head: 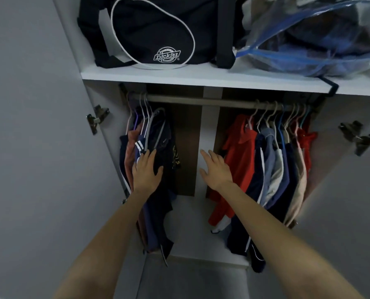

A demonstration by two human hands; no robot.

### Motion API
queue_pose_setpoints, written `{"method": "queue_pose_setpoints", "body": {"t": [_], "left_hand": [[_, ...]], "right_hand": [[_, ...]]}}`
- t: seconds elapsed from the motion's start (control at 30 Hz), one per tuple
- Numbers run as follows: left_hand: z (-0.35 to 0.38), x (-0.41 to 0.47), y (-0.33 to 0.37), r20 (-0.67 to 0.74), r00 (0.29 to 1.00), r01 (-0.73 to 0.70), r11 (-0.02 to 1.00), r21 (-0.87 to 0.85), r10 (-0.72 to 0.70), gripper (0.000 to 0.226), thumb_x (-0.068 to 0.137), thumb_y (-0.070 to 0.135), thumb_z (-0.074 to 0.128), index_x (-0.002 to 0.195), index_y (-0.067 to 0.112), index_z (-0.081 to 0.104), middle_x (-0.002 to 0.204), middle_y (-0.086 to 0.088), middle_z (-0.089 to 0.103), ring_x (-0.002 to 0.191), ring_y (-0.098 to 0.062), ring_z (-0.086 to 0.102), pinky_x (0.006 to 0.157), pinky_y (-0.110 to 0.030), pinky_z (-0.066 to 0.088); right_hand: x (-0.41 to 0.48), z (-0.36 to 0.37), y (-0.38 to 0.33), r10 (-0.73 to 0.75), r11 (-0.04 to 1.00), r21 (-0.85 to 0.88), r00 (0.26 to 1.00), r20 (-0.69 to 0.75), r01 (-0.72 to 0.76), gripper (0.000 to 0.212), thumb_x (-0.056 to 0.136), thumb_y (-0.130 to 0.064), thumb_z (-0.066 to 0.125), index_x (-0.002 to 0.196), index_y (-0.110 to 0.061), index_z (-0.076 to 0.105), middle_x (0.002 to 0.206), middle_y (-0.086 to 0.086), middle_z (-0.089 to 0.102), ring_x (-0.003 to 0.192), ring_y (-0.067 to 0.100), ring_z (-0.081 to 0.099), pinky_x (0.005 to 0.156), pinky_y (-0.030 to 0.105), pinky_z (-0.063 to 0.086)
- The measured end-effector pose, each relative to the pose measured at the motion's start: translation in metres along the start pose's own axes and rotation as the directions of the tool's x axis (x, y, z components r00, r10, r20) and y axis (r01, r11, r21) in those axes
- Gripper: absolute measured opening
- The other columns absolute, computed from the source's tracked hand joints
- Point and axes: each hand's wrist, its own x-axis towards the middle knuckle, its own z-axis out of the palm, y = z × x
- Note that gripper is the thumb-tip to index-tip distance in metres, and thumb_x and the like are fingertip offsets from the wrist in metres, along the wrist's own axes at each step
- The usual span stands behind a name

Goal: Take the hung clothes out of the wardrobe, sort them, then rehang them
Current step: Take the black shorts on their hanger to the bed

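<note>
The wardrobe rail (201,101) carries two bunches of hung clothes with a wide gap between them. The left bunch (158,208) is mostly dark navy, with a pink piece and a purple hanger. The right bunch (274,169) starts with a red shirt (240,156), then navy, grey, blue and beige pieces. My left hand (146,170) lies flat with straight fingers on the front dark garment of the left bunch. My right hand (215,169) is spread in the gap, its fingers straight, right beside the red shirt and holding nothing.
Above the rail, a white shelf (179,75) bears a black Dickies bag (158,31) and a clear blue-edged storage bag (320,39) stuffed with clothes. Both wardrobe doors (39,147) stand open to either side, hinges showing. The white back panel (205,137) shows through the gap.
</note>
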Motion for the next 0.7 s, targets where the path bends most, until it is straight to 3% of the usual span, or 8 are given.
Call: {"method": "queue_pose_setpoints", "body": {"t": [0.1, 0.2, 0.33, 0.43, 0.6, 0.7], "left_hand": [[-0.005, 0.039, -0.009, -0.060, 0.997, -0.045, 0.999, -0.001, 0.045, 0.059, 0.095, 0.025, 0.061, 0.149, 0.013, 0.039, 0.152, -0.012, 0.042, 0.142, -0.029, 0.036, 0.116, -0.050, 0.030], [-0.017, 0.069, -0.007, -0.131, 0.988, -0.091, 0.995, -0.052, 0.083, 0.049, 0.091, 0.015, 0.062, 0.138, 0.007, 0.048, 0.129, -0.013, 0.057, 0.120, -0.029, 0.054, 0.101, -0.042, 0.046], [-0.028, 0.091, 0.007, -0.123, 0.988, 0.063, 0.973, -0.222, -0.092, 0.064, 0.098, 0.011, 0.057, 0.155, 0.014, 0.027, 0.119, -0.007, 0.053, 0.099, -0.023, 0.060, 0.081, -0.028, 0.048], [-0.018, 0.109, 0.001, -0.122, 0.986, 0.088, 0.973, -0.216, -0.116, 0.056, 0.100, 0.013, 0.054, 0.151, 0.009, 0.032, 0.102, -0.002, 0.056, 0.083, -0.022, 0.062, 0.071, -0.033, 0.052], [-0.001, 0.138, -0.012, -0.077, 0.987, 0.125, 0.980, -0.154, -0.138, 0.019, 0.099, 0.015, 0.054, 0.113, 0.002, 0.058, 0.094, -0.014, 0.068, 0.081, -0.028, 0.066, 0.063, -0.032, 0.048], [-0.002, 0.148, -0.013, -0.032, 0.990, 0.136, 0.987, -0.086, -0.139, 0.025, 0.100, 0.023, 0.054, 0.111, 0.001, 0.058, 0.100, -0.015, 0.068, 0.085, -0.032, 0.066, 0.063, -0.036, 0.047]], "right_hand": [[0.033, 0.001, -0.008, 0.008, 1.000, 0.007, 1.000, -0.012, -0.008, 0.068, 0.101, -0.041, 0.043, 0.157, -0.028, 0.007, 0.162, 0.008, 0.013, 0.147, 0.029, 0.017, 0.114, 0.044, 0.027], [0.060, 0.003, -0.012, 0.017, 1.000, 0.003, 1.000, -0.015, -0.017, 0.068, 0.101, -0.042, 0.043, 0.157, -0.028, 0.006, 0.162, 0.008, 0.013, 0.146, 0.029, 0.017, 0.114, 0.044, 0.028], [0.086, 0.004, -0.016, 0.022, 1.000, 0.013, 1.000, -0.002, -0.022, 0.068, 0.101, -0.043, 0.042, 0.156, -0.030, 0.006, 0.162, 0.006, 0.013, 0.147, 0.028, 0.017, 0.114, 0.045, 0.027], [0.101, 0.006, -0.017, 0.020, 0.999, 0.025, 1.000, -0.008, -0.020, 0.068, 0.101, -0.043, 0.043, 0.156, -0.030, 0.006, 0.162, 0.005, 0.015, 0.146, 0.026, 0.017, 0.114, 0.045, 0.028], [0.115, 0.012, -0.018, 0.036, 0.998, 0.045, 0.999, -0.003, -0.036, 0.069, 0.100, -0.042, 0.045, 0.156, -0.030, 0.007, 0.162, 0.004, 0.016, 0.146, 0.026, 0.018, 0.114, 0.046, 0.028], [0.120, 0.014, -0.018, 0.032, 0.998, 0.048, 0.999, 0.010, -0.032, 0.069, 0.100, -0.042, 0.046, 0.156, -0.030, 0.007, 0.162, 0.004, 0.016, 0.146, 0.026, 0.018, 0.114, 0.046, 0.029]]}}
